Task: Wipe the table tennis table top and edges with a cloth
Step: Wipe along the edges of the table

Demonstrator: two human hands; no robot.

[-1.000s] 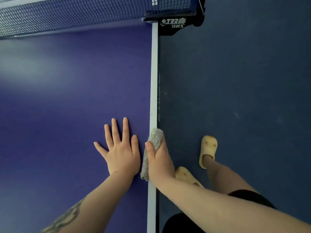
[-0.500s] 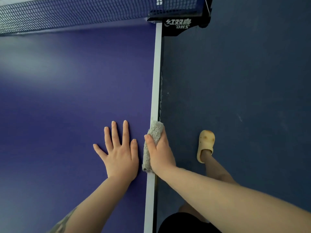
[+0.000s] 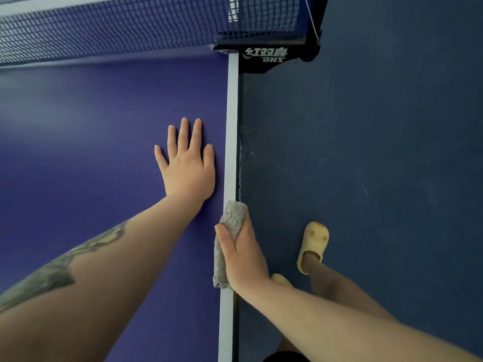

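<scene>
Our right grip (image 3: pixel 241 257) is clasped around the grey cloth (image 3: pixel 230 231), thumb on top and the remaining fingers wrapped over the far side of the counter's edge, out of our sight. The cloth is folded over the white border line (image 3: pixel 231 126) at the right edge of the counter (image 3: pixel 91 139), so part of it lies on the top surface and part hangs down the side; its fluffy front end sticks out ahead of the thumb toward the net, and its rear end trails back under the heel of the hand. Our left grip (image 3: pixel 187 163) is released, lying flat with fingers spread on the purple top just beside the white line, ahead of the right grip and nearer the net (image 3: pixel 117 27). It touches only the counter, not the cloth. A tattoo (image 3: pixel 60 267) shows on the left forearm. At the far end of the edge we see the black net clamp (image 3: pixel 266 57) with white lettering, well apart from the cloth. Below and to the right, on the dark blue floor (image 3: pixel 392 152), we see a yellow slipper (image 3: pixel 313 246) on one foot, and the tip of a second slipper (image 3: pixel 281 279) peeks out just behind our right wrist.
</scene>
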